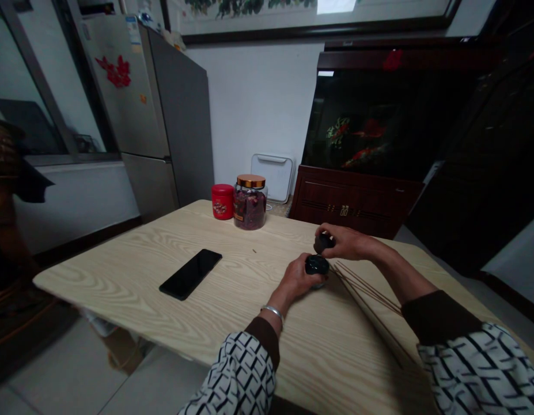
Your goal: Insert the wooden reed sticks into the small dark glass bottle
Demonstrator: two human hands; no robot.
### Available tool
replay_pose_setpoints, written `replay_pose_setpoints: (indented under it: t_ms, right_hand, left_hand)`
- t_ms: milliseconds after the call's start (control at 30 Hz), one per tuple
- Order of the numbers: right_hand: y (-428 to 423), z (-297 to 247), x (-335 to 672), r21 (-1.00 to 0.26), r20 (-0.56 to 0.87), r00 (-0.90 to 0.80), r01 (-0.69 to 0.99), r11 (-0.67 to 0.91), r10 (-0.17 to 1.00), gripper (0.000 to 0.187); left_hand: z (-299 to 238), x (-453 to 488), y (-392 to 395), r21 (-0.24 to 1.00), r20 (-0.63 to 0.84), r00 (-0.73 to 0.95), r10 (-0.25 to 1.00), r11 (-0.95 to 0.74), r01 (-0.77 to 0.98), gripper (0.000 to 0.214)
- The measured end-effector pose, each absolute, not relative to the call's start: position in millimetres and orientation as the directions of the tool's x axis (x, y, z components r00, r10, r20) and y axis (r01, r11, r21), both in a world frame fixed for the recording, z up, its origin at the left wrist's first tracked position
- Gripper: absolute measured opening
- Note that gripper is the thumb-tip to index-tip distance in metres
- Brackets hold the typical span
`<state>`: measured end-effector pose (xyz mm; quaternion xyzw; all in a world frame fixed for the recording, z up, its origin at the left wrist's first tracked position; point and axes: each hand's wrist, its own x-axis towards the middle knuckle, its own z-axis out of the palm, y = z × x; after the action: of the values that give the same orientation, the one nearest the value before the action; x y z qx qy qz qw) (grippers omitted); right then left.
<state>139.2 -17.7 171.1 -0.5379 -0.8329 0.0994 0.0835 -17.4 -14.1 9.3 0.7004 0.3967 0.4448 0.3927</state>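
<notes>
My left hand (298, 278) is wrapped round a small jar-like bottle (317, 264) with a glossy dark top; its lower part is mostly hidden by the fingers. Just beyond and slightly right of it, my right hand (348, 242) pinches a dark round cap (322, 243), tilted and held above the tabletop. Several thin brown sticks (366, 286) lie on the table beneath my right forearm, their upper ends close to the bottle.
A black phone (191, 274) lies on the wood-grain table (132, 259) to the left. Near the far edge stand a red canister (222, 202) and a glass jar (250, 203) of dark dried contents with a copper-coloured lid. Behind are a fridge (180, 115) and an aquarium (370, 127).
</notes>
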Motion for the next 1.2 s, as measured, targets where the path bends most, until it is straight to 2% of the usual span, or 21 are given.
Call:
replay_pose_setpoints:
  t_ms: [100, 200, 267, 367, 467, 533, 867, 1067, 1133, 1200]
  right_hand:
    - [-29.9, 159.1, 152.6, -0.489, 0.143, -0.319, 0.801, 0.347, 0.937, 0.048]
    - [-51.0, 136.3, 161.4, -0.708, 0.201, -0.209, 0.644, 0.290, 0.957, 0.046]
    - [-66.1, 115.2, 163.4, -0.807, 0.204, -0.152, 0.534, 0.254, 0.967, 0.047]
    - [-84.2, 77.3, 162.6, -0.889, 0.232, -0.098, 0.382, 0.251, 0.968, 0.051]
    - [-96.1, 42.8, 160.7, -0.903, 0.325, -0.063, 0.274, 0.330, 0.943, 0.049]
    - [-102.6, 28.0, 159.3, -0.900, 0.346, -0.044, 0.266, 0.345, 0.937, 0.045]
    - [-134.5, 8.5, 144.7, -0.788, 0.350, -0.078, 0.514, 0.339, 0.933, 0.046]
    - [-143.7, 6.2, 139.7, -0.654, 0.341, -0.108, 0.686, 0.318, 0.934, 0.044]
    - [-145.7, 11.7, 143.1, -0.640, 0.324, -0.110, 0.706, 0.303, 0.940, 0.043]
    - [-144.4, 19.7, 154.7, -0.654, 0.296, -0.089, 0.706, 0.270, 0.951, 0.035]
  left_hand:
    - [10.6, -17.6, -15.2, 0.909, 0.303, 0.287, 0.909, -0.366, 0.199, 0.062]
    - [12.1, -18.0, -15.6, 0.906, 0.302, 0.287, 0.909, -0.367, 0.209, 0.064]
    - [12.8, -18.2, -15.4, 0.903, 0.301, 0.292, 0.908, -0.369, 0.219, 0.064]
    - [12.8, -18.4, -14.5, 0.896, 0.308, 0.297, 0.904, -0.381, 0.230, 0.062]
    - [11.6, -18.1, -13.7, 0.886, 0.328, 0.303, 0.895, -0.403, 0.230, 0.056]
    - [10.3, -17.7, -13.5, 0.885, 0.341, 0.308, 0.888, -0.414, 0.215, 0.055]
    - [6.0, -16.5, -11.2, 0.896, 0.324, 0.287, 0.902, -0.389, 0.212, 0.064]
    - [4.8, -16.8, -11.1, 0.905, 0.332, 0.287, 0.898, -0.389, 0.171, 0.064]
    - [4.7, -16.8, -11.0, 0.903, 0.334, 0.286, 0.898, -0.391, 0.176, 0.064]
    - [4.6, -16.9, -10.8, 0.902, 0.333, 0.288, 0.898, -0.392, 0.180, 0.064]
